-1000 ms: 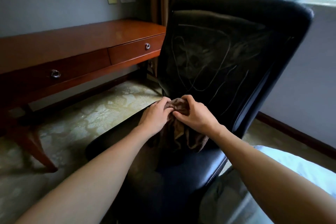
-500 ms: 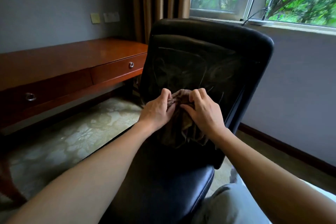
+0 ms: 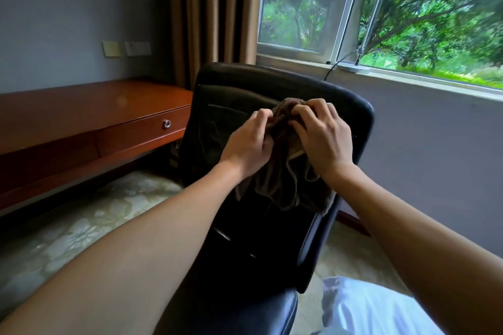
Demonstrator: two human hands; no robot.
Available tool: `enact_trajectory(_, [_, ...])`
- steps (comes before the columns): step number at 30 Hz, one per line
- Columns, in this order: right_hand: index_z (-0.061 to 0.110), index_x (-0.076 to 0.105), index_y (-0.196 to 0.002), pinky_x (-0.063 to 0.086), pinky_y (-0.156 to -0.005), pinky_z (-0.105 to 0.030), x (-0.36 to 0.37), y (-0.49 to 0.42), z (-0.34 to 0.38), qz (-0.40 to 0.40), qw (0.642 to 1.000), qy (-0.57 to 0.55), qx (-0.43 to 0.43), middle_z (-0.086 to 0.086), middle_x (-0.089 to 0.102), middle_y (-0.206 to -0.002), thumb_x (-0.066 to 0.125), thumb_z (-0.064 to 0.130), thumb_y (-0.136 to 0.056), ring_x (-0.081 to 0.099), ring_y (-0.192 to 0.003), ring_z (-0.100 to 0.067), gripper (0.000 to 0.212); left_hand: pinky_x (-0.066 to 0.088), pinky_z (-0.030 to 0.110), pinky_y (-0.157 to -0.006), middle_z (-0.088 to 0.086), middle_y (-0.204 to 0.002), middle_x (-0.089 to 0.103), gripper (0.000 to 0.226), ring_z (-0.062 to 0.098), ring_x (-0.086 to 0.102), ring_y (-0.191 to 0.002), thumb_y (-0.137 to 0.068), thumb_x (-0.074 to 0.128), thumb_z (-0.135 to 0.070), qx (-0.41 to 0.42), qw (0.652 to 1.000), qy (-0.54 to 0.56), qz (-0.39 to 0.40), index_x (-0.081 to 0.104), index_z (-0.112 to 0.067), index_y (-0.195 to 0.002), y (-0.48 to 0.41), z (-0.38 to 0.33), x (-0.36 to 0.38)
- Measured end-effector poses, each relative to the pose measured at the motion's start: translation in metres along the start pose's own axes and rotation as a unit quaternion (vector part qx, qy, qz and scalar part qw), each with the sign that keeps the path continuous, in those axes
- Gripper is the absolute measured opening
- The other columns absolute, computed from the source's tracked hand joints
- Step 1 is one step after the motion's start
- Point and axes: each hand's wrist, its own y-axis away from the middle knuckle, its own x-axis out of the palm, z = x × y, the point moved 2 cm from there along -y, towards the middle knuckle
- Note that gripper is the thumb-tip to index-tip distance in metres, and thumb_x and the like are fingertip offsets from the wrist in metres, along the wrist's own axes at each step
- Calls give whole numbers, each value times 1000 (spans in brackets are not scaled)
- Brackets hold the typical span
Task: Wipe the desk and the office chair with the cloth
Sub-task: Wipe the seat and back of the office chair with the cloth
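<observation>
A black office chair (image 3: 226,106) stands in front of me, its backrest facing me. A brown cloth (image 3: 280,179) is bunched against the upper part of the backrest and hangs down in folds. My left hand (image 3: 249,144) grips the cloth's left side with curled fingers. My right hand (image 3: 322,136) grips its top right, fingers curled into the fabric. The reddish wooden desk (image 3: 81,109) with a ring-pull drawer stands against the wall to the left of the chair.
A window (image 3: 381,16) with a sill and a cable lies behind the chair on the right. Brown curtains (image 3: 212,13) hang in the corner. Patterned carpet (image 3: 89,215) covers the floor between desk and chair. A pale garment (image 3: 375,307) shows at bottom right.
Both hands have carried the cloth upward along the backrest, from its lower part to near its top. The view has tilted up, showing more window.
</observation>
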Motion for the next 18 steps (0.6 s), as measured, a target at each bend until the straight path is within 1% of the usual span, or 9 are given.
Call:
enact_trajectory(2, [10, 70, -106, 49, -65, -40, 4, -13, -11, -14, 999, 51, -9, -15, 63, -104, 66, 21, -94, 58, -87, -32, 17, 44, 37, -71, 8, -124, 49, 30, 29, 61, -90, -96, 52, -17, 4, 999, -6, -32, 42, -17, -124, -19, -3, 4])
enact_trajectory(5, [10, 69, -107, 46, -73, -41, 15, -5, -19, 2, 990, 142, -24, -16, 61, -109, 69, 13, -91, 55, -87, -33, 17, 37, 36, -65, 13, -128, 38, 32, 30, 58, -80, -98, 56, -21, -42, 995, -83, -30, 40, -13, -124, -32, -2, 20])
enact_trajectory(7, [10, 66, -113, 40, -81, -40, 22, 7, -22, 31, 982, 185, -32, -15, 59, -122, 65, 14, -93, 49, -97, -32, 20, 41, 37, -63, 14, -125, 39, 27, 28, 56, -75, -98, 56, -21, -48, 991, -119, -32, 43, -12, -121, -31, 1, 33])
enact_trajectory(9, [8, 64, -114, 36, -89, -41, 24, 10, -22, 26, 979, 200, -36, -12, 56, -133, 60, 17, -95, 44, -108, -31, 22, 50, 40, -66, 15, -118, 44, 21, 26, 53, -74, -95, 57, -18, -4, 989, -133, -63, 49, -12, -114, -31, 5, 40])
enact_trajectory(10, [6, 63, -115, 35, -93, -42, 22, 8, -21, 17, 980, 197, -38, -11, 56, -136, 57, 19, -95, 43, -113, -30, 25, 52, 42, -72, 15, -115, 47, 20, 27, 54, -77, -93, 57, -18, 23, 986, -139, -85, 50, -13, -112, -32, 7, 41])
enact_trajectory(11, [4, 63, -118, 35, -97, -43, 21, 8, -18, 15, 981, 188, -40, -11, 56, -137, 54, 23, -95, 43, -115, -30, 31, 50, 44, -82, 15, -115, 49, 21, 30, 55, -87, -91, 54, -20, 44, 982, -154, -103, 52, -13, -112, -32, 10, 44])
enact_trajectory(13, [-3, 58, -128, 34, -102, -43, 21, 12, -14, 48, 986, 156, -40, -16, 54, -139, 52, 31, -92, 44, -120, -31, 50, 39, 49, -102, 15, -125, 47, 33, 35, 49, -113, -89, 48, -28, 60, 969, -206, -121, 52, -12, -117, -30, 14, 49])
enact_trajectory(15, [-5, 49, -139, 34, -108, -44, 20, 19, -11, 95, 987, 124, -29, -21, 49, -144, 54, 38, -90, 46, -127, -34, 66, 29, 49, -108, 15, -132, 39, 42, 34, 39, -122, -88, 44, -32, 71, 963, -225, -133, 52, -9, -122, -27, 13, 51])
enact_trajectory(18, [-2, 41, -148, 34, -113, -47, 18, 23, -12, 127, 985, 113, -13, -23, 40, -153, 52, 49, -90, 43, -137, -37, 78, 28, 46, -109, 15, -137, 42, 42, 33, 44, -124, -93, 41, -27, 94, 967, -194, -139, 47, -7, -129, -28, 10, 52])
